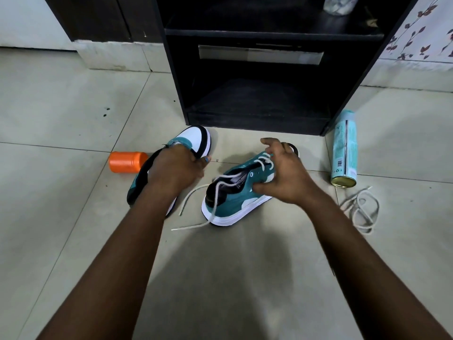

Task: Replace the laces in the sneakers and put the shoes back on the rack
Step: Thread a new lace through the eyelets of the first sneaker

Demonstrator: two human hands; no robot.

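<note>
Teal sneakers lie on the tiles just before the black rack [269, 35]. The left hand [176, 168] grips the unlaced left shoe [198, 141], likely readying it for lacing. The right hand [282, 173] clasps the right shoe [235, 190], steadying its half-threaded lace [215, 200]. A spare lace [362, 209] waits far right.

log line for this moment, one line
left hand grips unlaced sneaker | right hand grips laced sneaker | loose lace on floor | rack shoeless

The rack [269, 69] stood close behind both sneakers. An orange jar [127, 162] blocked the left side, a spray can [344, 150] and loose lace [360, 209] the right; near floor [220, 278] was free.
</note>
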